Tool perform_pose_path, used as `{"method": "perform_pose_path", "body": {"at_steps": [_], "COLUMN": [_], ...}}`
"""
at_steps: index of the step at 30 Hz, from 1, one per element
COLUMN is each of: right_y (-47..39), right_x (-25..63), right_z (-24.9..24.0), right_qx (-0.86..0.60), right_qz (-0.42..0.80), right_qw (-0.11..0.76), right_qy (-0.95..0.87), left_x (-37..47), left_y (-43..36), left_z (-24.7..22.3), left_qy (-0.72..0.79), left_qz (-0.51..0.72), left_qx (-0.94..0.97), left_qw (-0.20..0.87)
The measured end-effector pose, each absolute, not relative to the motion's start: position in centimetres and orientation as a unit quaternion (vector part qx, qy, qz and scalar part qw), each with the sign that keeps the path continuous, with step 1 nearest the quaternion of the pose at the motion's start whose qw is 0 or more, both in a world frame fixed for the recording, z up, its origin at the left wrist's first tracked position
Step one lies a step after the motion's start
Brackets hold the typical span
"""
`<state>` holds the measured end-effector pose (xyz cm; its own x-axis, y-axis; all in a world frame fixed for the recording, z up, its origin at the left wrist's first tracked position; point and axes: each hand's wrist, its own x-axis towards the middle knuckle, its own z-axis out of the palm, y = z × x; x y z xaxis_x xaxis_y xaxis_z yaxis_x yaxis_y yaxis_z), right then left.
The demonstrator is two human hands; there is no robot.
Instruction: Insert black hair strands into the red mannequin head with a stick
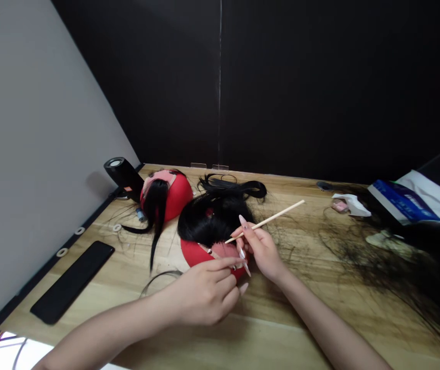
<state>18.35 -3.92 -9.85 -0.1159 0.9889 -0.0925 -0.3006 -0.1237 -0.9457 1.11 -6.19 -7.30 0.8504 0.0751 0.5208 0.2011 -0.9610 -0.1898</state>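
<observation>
— Starting with the biggest thing: what fills the view?
— A wooden table (304,313), set against a dark back wall, with a pale panel on the left. Loose black hair (362,252) is strewn over its right part.
— And next in size?
— A long black flat object (72,282) lies near the left edge. Then the near red wig block (194,253) at the middle, covered in black hair (212,218). A second red block (175,195) sits just behind and left of it, with a black strand (156,216) hanging over it. A black cylinder-shaped device (124,176) leans beside that one.
— The hands?
— The left hand (204,293) is loosely curled, its forefinger stretched out and touching the near block's bare pink patch (223,251). The right hand (262,249) pinches a thin wooden stick (268,221) between thumb and fingers; its lower tip meets the hair edge on the near block, the other end slants up and right.
— Smaller bits?
— A blue packet (400,200) and crumpled white paper (352,204) at far right, and small white rings (62,252) along the left edge
</observation>
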Motion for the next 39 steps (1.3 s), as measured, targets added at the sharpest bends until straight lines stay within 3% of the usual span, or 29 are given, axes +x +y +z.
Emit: {"method": "perform_pose_path", "body": {"at_steps": [4, 16, 24, 39], "right_y": [-4.0, -3.6, -3.7, -3.8], "right_x": [18.2, 18.2, 18.6, 18.8], "right_z": [-10.0, -10.2, -10.5, -10.8], "right_qx": [-0.420, -0.419, -0.416, -0.423], "right_qz": [0.624, 0.632, 0.612, 0.587], "right_qw": [0.511, 0.510, 0.499, 0.496], "right_qy": [-0.416, -0.406, -0.451, -0.479], "left_x": [1.4, 0.5, 0.6, 0.7], "left_y": [-5.5, -5.3, -5.4, -5.4], "left_z": [-7.6, -8.7, -8.5, -9.2], "left_qy": [-0.046, -0.093, -0.122, -0.123], "left_qz": [-0.288, -0.272, -0.259, -0.248], "left_qx": [-0.956, -0.956, -0.934, -0.944], "left_qw": [0.040, -0.052, -0.212, -0.179]}}
